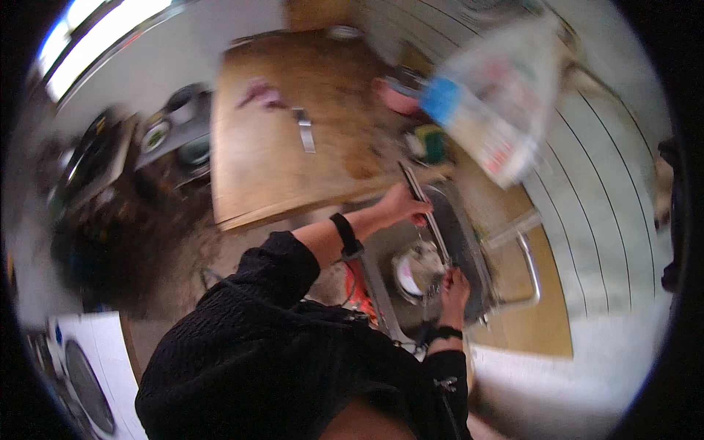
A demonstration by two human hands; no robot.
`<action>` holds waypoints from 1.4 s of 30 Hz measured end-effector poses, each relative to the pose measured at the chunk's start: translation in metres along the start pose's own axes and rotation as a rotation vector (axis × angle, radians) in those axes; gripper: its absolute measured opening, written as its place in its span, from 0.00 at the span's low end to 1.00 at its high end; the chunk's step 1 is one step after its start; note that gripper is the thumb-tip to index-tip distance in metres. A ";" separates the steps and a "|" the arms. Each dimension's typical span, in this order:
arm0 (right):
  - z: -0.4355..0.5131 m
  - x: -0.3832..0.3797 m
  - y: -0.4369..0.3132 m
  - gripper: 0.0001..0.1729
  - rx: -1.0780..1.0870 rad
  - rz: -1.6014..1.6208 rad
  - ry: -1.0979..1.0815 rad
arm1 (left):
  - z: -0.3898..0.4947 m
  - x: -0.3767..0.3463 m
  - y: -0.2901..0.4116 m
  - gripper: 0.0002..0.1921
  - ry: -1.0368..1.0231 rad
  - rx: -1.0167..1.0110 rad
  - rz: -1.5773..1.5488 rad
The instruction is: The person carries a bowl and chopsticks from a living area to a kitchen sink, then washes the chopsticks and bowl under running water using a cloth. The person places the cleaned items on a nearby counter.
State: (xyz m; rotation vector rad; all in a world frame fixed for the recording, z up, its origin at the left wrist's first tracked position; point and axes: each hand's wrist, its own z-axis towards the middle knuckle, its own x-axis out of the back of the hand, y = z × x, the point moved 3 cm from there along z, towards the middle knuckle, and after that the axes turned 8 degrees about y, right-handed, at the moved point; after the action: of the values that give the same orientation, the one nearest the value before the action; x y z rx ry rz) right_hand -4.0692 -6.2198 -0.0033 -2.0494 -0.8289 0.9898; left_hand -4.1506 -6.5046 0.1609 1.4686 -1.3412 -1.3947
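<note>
Over the metal sink [462, 220], my left hand [405, 205] grips the upper part of a few long, thin sticks [426, 212] that look like chopsticks, dark and light in color. Their lower end is at the fingers of my right hand [455, 286], which are closed around it. Below, in the basin, lies a round container [410, 275], white and pink at its side; its contents are blurred. A curved metal faucet [532, 269] stands on the right side of the sink.
A wooden tabletop [264, 181] carries a metal blade [306, 132] and purplish pieces [261, 94]. Near the sink are a green and yellow sponge [433, 144] and a pink bowl [399, 100]. A printed plastic bag [500, 99] hangs above. At lower left stands a white washing machine [102, 352].
</note>
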 end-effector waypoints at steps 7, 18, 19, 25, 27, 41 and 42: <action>-0.019 -0.080 0.007 0.19 0.686 -1.768 -0.302 | -0.146 0.254 0.059 0.07 0.468 -0.305 0.132; -0.183 -0.301 0.095 0.09 0.113 -0.636 -0.576 | -0.597 0.536 0.007 0.04 1.695 -0.480 0.137; -0.196 -0.327 0.112 0.08 0.115 -0.670 -0.566 | -0.624 0.542 -0.004 0.04 1.753 -0.458 0.130; -0.254 -0.504 0.219 0.08 0.028 -0.843 -0.870 | -0.712 0.556 -0.050 0.05 1.994 -0.531 -0.007; -0.274 -0.558 0.248 0.08 -0.027 -0.875 -0.959 | -0.724 0.558 -0.057 0.05 2.048 -0.515 0.017; -0.371 -0.851 0.536 0.07 -0.210 -1.226 -1.425 | -0.805 0.706 -0.043 0.05 2.480 -0.203 0.097; -0.378 -0.876 0.557 0.07 -0.100 -1.291 -1.468 | -0.813 0.719 -0.037 0.05 2.524 -0.207 0.064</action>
State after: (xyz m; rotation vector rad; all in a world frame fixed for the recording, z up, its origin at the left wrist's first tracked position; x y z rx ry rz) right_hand -4.0621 -7.3230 0.0565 -0.1236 -2.4037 1.4184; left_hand -3.4362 -7.3195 0.0915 1.4553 0.4644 0.7839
